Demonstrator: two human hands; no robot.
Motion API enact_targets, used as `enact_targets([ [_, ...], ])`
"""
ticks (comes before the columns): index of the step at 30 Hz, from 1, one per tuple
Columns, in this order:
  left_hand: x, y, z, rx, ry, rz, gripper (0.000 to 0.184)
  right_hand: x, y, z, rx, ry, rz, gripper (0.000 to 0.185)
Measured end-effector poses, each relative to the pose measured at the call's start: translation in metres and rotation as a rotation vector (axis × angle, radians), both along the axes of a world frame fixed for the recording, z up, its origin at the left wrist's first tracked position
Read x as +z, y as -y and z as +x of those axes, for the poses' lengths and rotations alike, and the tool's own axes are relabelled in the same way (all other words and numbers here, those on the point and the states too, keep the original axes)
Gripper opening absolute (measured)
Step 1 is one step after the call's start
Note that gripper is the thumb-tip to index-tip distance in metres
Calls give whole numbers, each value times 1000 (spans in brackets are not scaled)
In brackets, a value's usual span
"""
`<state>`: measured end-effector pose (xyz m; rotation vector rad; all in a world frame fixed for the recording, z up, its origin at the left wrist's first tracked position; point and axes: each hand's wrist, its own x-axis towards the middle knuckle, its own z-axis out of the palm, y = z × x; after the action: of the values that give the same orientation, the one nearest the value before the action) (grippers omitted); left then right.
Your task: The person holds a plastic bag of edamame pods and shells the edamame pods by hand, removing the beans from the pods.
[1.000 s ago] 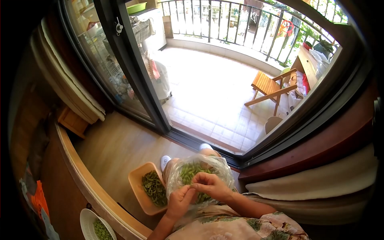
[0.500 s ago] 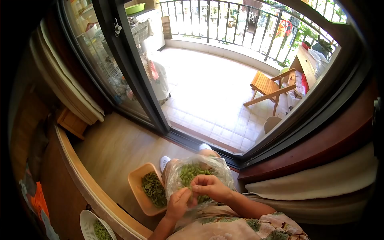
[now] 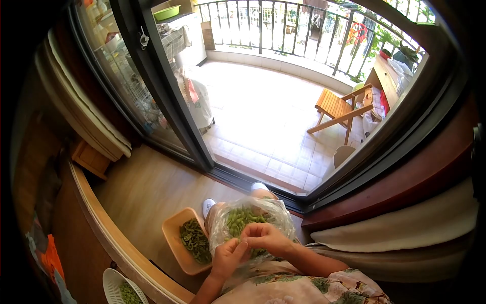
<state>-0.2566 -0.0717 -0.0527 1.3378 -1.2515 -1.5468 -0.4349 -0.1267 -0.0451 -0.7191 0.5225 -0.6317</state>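
Note:
A clear plastic bag (image 3: 218, 219) full of green pods (image 3: 240, 219) lies open across the lap. Over its near part, my left hand (image 3: 229, 257) and my right hand (image 3: 265, 237) meet at the fingertips. Both have thumb and fingers pinched together, and whatever is between them is too small to make out. To the left of the bag, an orange bin (image 3: 174, 243) on the floor holds darker green pods or husks (image 3: 194, 240). A white basket (image 3: 112, 285) at the bottom left contains small green beans (image 3: 130, 294).
A curved wooden edge (image 3: 104, 228) runs along the left. Ahead is a dark sliding door frame (image 3: 172, 96), with a folding wooden chair (image 3: 334, 105) on the balcony beyond. Curtains (image 3: 395, 223) hang at the right. White shoes (image 3: 208, 206) show past the bag.
My hands stay over the bag; their fingertips have come closer together than half a second ago. The view has shifted slightly.

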Motion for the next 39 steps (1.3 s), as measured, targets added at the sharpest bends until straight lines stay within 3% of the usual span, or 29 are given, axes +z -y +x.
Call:
enact_targets([
  [9, 15, -1, -3, 78, -168, 164, 39, 9, -1, 2, -8, 32, 61, 10],
  [26, 8, -3, -5, 132, -62, 122, 35, -10, -6, 9, -74, -11, 110, 11],
  [33, 10, 2, -5, 182, -95, 151, 33, 4, -11, 15, -195, -51, -14, 12],
  [39, 11, 0, -8, 101, -81, 108, 32, 2, -8, 14, -221, -101, 38, 13],
])
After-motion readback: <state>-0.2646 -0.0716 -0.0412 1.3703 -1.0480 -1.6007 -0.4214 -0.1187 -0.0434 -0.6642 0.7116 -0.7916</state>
